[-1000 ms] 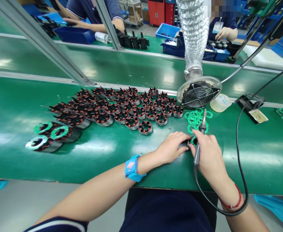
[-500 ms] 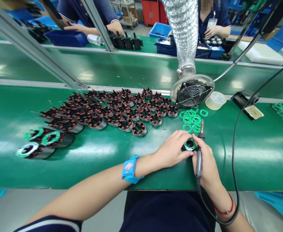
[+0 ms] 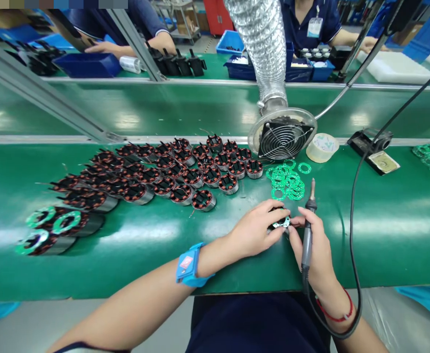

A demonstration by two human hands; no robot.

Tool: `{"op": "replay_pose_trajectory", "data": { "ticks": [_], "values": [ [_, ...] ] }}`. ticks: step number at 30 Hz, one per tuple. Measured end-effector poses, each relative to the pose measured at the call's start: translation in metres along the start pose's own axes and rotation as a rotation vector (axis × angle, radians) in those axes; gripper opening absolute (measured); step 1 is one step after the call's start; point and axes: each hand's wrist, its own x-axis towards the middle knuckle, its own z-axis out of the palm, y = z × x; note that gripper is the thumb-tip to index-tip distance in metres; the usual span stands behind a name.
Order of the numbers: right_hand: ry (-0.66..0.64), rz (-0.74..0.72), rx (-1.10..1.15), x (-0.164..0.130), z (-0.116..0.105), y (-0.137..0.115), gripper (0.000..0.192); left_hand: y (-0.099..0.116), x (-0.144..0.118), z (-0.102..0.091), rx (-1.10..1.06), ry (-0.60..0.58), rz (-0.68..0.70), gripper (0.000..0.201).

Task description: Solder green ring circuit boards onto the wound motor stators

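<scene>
My left hand (image 3: 257, 228) grips a small round motor stator topped with a green ring board (image 3: 281, 223) on the green bench mat. My right hand (image 3: 310, 250) holds a soldering iron (image 3: 308, 230) with its tip pointing up and away, and its fingertips also touch the stator. A loose pile of green ring boards (image 3: 286, 180) lies just beyond my hands. Many copper-wound stators (image 3: 170, 169) sit in rows to the left. Three stators with green boards fitted (image 3: 51, 225) lie at the far left.
A fume extractor fan (image 3: 283, 135) on a silver hose stands behind the ring pile. A tape roll (image 3: 322, 147) and an iron stand (image 3: 372, 147) sit at the right. The iron's black cable (image 3: 352, 235) loops right. Other people work across the conveyor.
My hands have turned the stator, so the green board now shows tilted between my fingers. The soldering iron's tip has lifted slightly off the part. The view has drifted right.
</scene>
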Motion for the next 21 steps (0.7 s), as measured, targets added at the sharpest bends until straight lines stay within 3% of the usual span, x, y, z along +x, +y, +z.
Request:
{"op": "replay_pose_trajectory", "data": {
  "ticks": [4,7,11,12,14,16,21],
  "values": [
    [-0.029,0.021,0.033,0.000,-0.002,-0.002,0.033,-0.003,0.000,0.012,0.017,0.058,-0.022,0.036],
    [-0.042,-0.003,0.011,0.002,-0.003,0.001,0.036,-0.006,-0.002,0.014,-0.006,0.071,-0.061,0.055],
    [-0.138,-0.173,-0.110,0.016,-0.010,0.002,0.054,-0.007,-0.009,0.002,-0.060,-0.027,-0.210,0.078],
    [-0.202,-0.228,-0.123,0.022,-0.011,0.001,0.056,-0.007,-0.011,-0.004,-0.075,-0.058,-0.258,0.071],
    [-0.313,-0.315,-0.132,0.032,-0.012,-0.002,0.055,-0.008,-0.013,-0.017,-0.110,-0.099,-0.317,0.039],
    [-0.323,-0.358,-0.165,0.038,-0.008,-0.005,0.052,-0.010,-0.013,-0.029,-0.164,-0.106,-0.332,0.007],
    [-0.157,-0.425,-0.304,0.038,0.010,-0.007,0.051,-0.015,-0.004,-0.037,-0.410,-0.002,-0.431,0.008]
  ]
}}
